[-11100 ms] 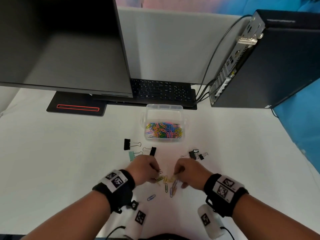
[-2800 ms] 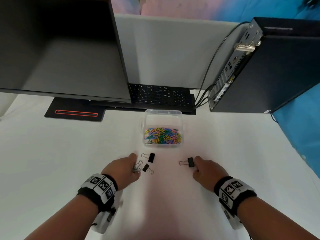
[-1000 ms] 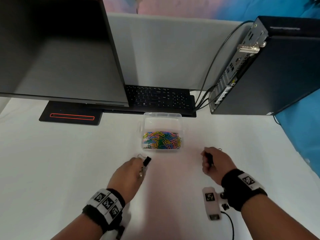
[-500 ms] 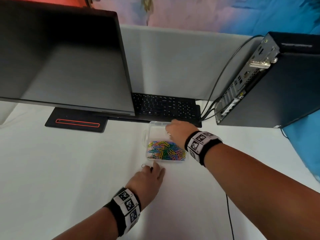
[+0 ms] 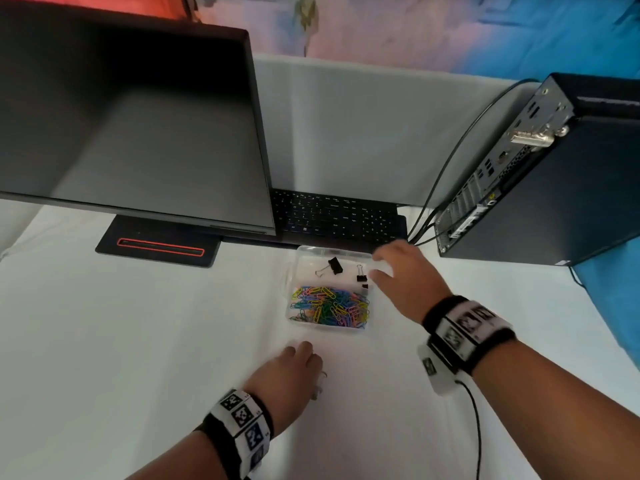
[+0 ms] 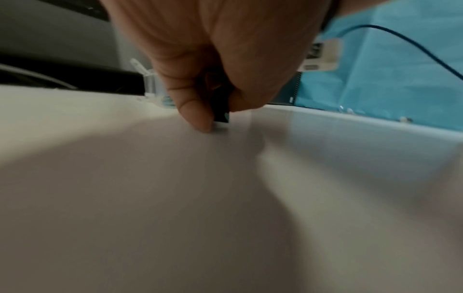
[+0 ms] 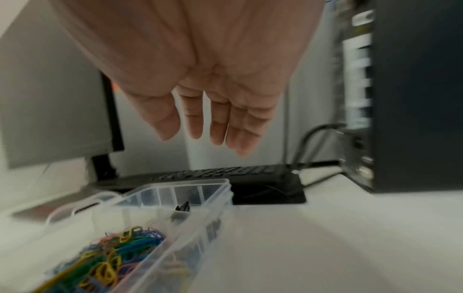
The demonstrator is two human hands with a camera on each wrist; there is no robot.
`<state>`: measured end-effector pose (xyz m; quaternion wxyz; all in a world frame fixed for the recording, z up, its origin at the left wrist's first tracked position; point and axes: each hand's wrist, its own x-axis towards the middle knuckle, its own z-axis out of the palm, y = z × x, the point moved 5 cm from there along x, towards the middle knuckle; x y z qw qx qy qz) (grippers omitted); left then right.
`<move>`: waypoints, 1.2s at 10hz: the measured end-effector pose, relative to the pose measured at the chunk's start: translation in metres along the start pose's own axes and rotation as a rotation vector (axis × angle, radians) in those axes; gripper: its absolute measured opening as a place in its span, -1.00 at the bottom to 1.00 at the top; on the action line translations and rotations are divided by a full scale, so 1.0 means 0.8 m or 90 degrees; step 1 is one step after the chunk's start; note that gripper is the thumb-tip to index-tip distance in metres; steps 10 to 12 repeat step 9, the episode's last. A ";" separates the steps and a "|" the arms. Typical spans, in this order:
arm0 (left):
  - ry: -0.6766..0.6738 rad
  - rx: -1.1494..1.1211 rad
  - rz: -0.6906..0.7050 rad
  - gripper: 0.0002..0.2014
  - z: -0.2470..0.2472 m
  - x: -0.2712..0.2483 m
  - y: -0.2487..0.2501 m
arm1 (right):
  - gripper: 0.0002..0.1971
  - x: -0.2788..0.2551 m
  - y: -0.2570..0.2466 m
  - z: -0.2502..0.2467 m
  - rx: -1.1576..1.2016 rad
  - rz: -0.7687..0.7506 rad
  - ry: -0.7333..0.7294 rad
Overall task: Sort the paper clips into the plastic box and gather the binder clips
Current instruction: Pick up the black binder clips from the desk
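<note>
Paper clips point(image 5: 329, 306) in many colours fill the near half of the plastic box point(image 5: 292, 271); in its far half we see two black binder clips point(image 5: 334, 265). Beside the box's right wall our right hand point(image 5: 405, 282) hangs with fingers straight and apart, holding nothing. Just in front of the box our left hand point(image 5: 291, 375) pinches a black binder clip point(image 6: 221, 111) against the table point(image 5: 138, 341).

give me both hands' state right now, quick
Left hand: fingers pinch a small black binder clip against the white table.
Right hand: open, holding nothing, beside the clear plastic box.
</note>
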<state>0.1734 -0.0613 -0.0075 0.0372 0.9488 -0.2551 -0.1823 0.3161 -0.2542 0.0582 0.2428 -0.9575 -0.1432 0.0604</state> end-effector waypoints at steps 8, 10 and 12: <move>0.168 -0.107 -0.100 -0.73 -0.184 0.142 -0.053 | -0.63 -0.322 0.058 -0.144 0.144 0.220 0.262; 0.236 -0.221 -0.105 -0.76 -0.184 0.055 -0.061 | -0.85 -0.306 0.016 -0.224 0.209 0.141 0.393; 0.236 -0.221 -0.105 -0.76 -0.184 0.055 -0.061 | -0.85 -0.306 0.016 -0.224 0.209 0.141 0.393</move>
